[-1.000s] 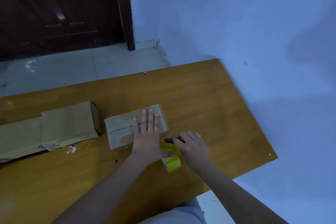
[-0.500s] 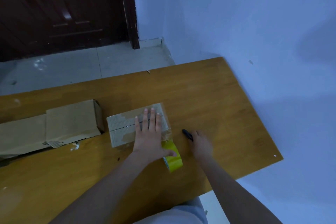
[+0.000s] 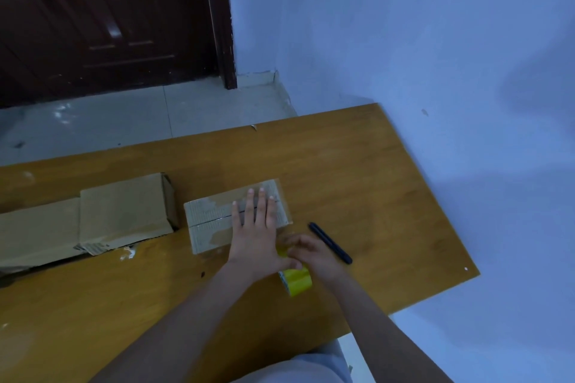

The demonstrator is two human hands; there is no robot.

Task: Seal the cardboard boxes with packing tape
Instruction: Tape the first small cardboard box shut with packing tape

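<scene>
The black cutter (image 3: 330,242) has been set down on the table (image 3: 373,165) since half a second ago, when it was under the right hand; it now lies free near the right edge, just beside the small cardboard box (image 3: 211,221). The right hand (image 3: 311,253) has been brought back to the yellow tape roll (image 3: 295,280) at the near side of the box; it is blurred, so whether the roll is gripped cannot be told. The left hand (image 3: 253,227) is kept flat, fingers straight, pressing the box top over the flap seam. Likely meaning: tape cut, strip being smoothed, roll about to be moved. A second box (image 3: 124,211) is lying toward the left edge, seemingly unsealed.
</scene>
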